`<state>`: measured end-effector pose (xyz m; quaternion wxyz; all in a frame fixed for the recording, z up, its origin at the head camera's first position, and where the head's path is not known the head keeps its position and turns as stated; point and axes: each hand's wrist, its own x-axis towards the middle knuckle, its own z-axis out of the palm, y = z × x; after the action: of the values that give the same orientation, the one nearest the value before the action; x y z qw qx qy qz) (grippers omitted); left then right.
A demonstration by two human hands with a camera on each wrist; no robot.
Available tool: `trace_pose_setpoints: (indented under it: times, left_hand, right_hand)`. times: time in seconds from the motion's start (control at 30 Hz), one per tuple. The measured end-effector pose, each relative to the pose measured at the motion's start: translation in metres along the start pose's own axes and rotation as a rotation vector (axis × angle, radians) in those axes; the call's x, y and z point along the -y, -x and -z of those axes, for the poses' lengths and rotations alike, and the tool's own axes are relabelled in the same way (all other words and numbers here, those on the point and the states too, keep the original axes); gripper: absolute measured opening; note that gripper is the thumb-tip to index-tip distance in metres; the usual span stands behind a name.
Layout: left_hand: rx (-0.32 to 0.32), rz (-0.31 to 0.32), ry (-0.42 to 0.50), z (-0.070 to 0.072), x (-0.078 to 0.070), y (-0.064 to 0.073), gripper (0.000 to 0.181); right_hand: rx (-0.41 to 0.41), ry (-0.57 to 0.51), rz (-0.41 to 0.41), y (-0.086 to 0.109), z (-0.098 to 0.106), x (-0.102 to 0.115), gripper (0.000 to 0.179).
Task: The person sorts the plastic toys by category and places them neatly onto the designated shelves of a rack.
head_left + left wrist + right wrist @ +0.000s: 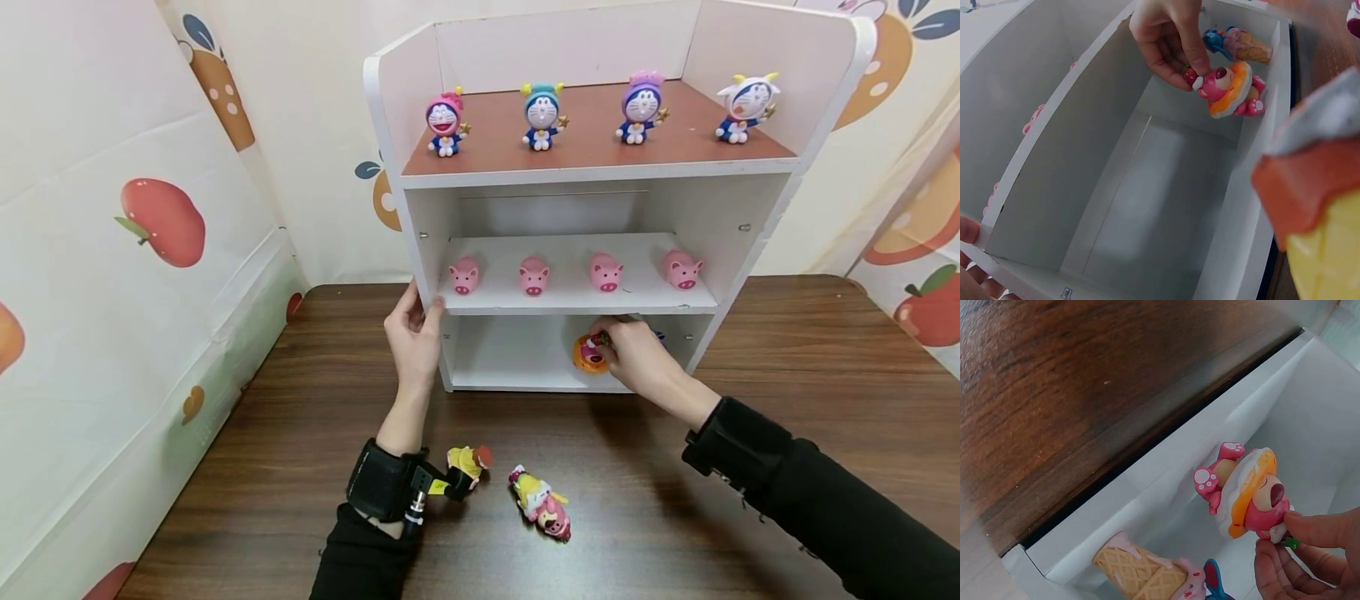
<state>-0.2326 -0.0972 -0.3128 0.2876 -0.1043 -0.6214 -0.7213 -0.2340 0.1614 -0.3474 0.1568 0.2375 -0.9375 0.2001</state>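
My right hand (637, 354) pinches a pink bear figurine (1266, 500) by the top of its head, over the bottom compartment of the white shelf unit (600, 308). The bear wears an orange-and-white ring and has a strawberry on its head. Beside it in that compartment stands an ice-cream-cone figurine (1141, 569) with a blue figure on top. My left hand (416, 337) holds the shelf's left side panel, thumb at the front edge. On the table lie a pink-and-yellow bear figurine (542, 504) and a yellow figurine (468, 460) with a brown base, partly behind the left wrist camera.
Several pink pig figurines (534, 275) line the middle shelf. Several cat figurines in coloured hats (542, 117) stand along the brown top shelf. The unit stands on a dark wooden table (337, 375) against papered walls (90, 275).
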Motion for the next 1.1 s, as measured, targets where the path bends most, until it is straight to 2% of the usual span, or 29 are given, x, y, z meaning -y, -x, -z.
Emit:
trace_pose_setpoints:
  times: [0.27,0.77,1.0,1.1]
  left_hand:
    - [0.0,0.005,-0.001,0.0,-0.002,0.0,0.041]
    - [0.0,0.003,-0.012,0.0,-0.004,0.0,0.042]
    - [-0.002,-0.013,0.005,0.004,0.019,-0.004,0.041]
    - [-0.001,-0.026,0.004,0.004,0.022,-0.005,0.041]
  right_hand:
    - [-0.004,0.005,-0.017,0.0,-0.003,-0.002,0.012]
    - [-0.004,0.025,0.023,0.001,-0.004,-0.004,0.022]
    - [0.004,0.032,0.016,0.003,-0.004,-0.005,0.029]
    - [-0.005,0.045,0.009,0.006,-0.002,-0.004,0.032]
